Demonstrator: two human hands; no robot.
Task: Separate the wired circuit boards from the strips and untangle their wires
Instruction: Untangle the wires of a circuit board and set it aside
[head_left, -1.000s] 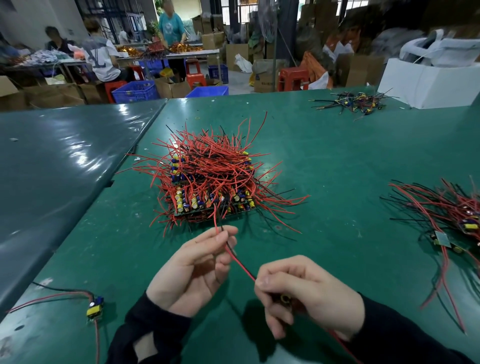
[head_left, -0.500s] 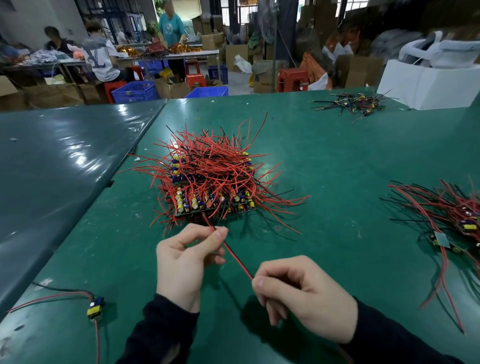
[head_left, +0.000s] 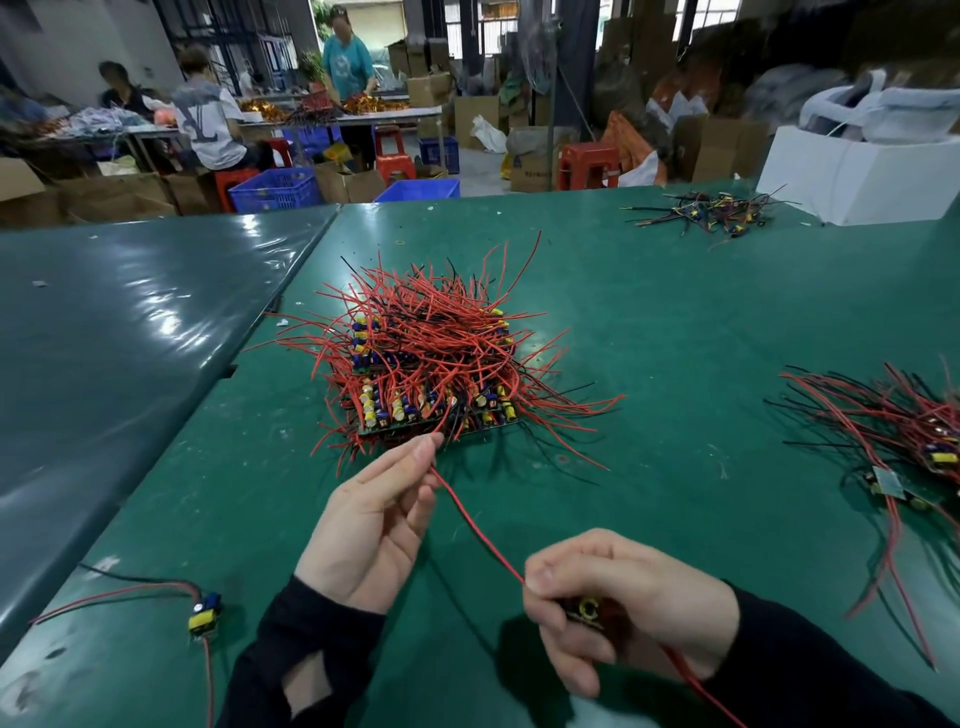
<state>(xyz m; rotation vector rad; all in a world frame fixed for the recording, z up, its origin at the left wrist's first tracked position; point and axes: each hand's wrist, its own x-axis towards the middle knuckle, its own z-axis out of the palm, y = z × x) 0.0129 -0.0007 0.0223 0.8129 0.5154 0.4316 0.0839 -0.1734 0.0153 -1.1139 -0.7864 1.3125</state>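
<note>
A heap of circuit board strips (head_left: 434, 374) bristling with red and black wires sits mid-table. My right hand (head_left: 618, 603) is closed around one small circuit board (head_left: 586, 609), partly hidden by the fingers. Its red wire (head_left: 475, 525) runs taut up to my left hand (head_left: 376, 519), which pinches it between thumb and forefinger just in front of the heap. Another red wire trails from under my right wrist toward the bottom edge.
A single separated board (head_left: 204, 616) with red and black wires lies at the near left. A pile of separated wired boards (head_left: 904, 431) lies at the right, a smaller bundle (head_left: 711, 213) at the far right beside a white box (head_left: 862, 176). People work at tables behind.
My left hand has slid along the red wire away from the right hand toward the heap, stretching the wire straight. The right hand has stayed in place on the board.
</note>
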